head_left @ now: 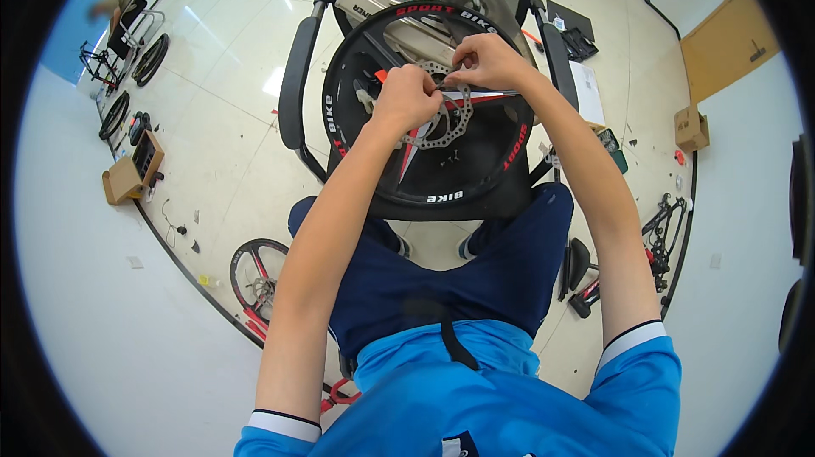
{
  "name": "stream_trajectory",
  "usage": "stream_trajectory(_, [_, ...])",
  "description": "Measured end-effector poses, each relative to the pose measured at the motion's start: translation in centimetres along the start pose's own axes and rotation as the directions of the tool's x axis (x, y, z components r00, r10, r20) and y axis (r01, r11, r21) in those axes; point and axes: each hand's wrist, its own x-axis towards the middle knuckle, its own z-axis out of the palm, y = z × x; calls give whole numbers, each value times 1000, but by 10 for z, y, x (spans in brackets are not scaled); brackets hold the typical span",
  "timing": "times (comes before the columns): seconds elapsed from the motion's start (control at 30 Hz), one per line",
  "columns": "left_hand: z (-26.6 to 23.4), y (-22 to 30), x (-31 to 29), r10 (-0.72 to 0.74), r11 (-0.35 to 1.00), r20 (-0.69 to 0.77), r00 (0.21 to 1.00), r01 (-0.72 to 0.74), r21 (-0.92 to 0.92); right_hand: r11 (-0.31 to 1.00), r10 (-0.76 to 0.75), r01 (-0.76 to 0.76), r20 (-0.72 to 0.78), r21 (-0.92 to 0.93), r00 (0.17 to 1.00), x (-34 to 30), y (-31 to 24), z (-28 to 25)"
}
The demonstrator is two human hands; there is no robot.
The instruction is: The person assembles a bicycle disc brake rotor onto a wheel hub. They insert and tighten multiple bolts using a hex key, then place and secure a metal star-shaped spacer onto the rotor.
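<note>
A black bicycle wheel [508, 170] with red and white lettering lies flat on the seat of an office chair in front of me. At its hub is a silver perforated brake disc [463, 120]. My left hand [409, 100] is closed in a pinch over the disc's left side. Beside it, my right hand [490, 64] pinches over the disc's upper edge. A small dark, thin piece shows between the two sets of fingertips; its kind is too small to tell. Several tiny screws [453, 156] lie below the disc.
Chair armrests [299, 67] flank the wheel. Behind it rests a silver frame part [367, 4]. Another wheel [257, 274] stands at lower left, with bicycle parts [662, 241] at right. Cardboard boxes [692, 128] [124, 181] sit by both walls. A person [110, 7] is at far left.
</note>
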Motion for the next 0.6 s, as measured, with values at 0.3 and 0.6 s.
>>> stream_trajectory(0.3, [37, -11, -7, 146, 979, -112, 983, -127, 158, 998, -57, 58, -89, 20, 994, -21, 4, 13])
stream_trajectory(0.6, [38, -11, -11, 126, 990, -135, 983, -116, 82, 998, -51, 55, -94, 40, 994, -20, 9, 13])
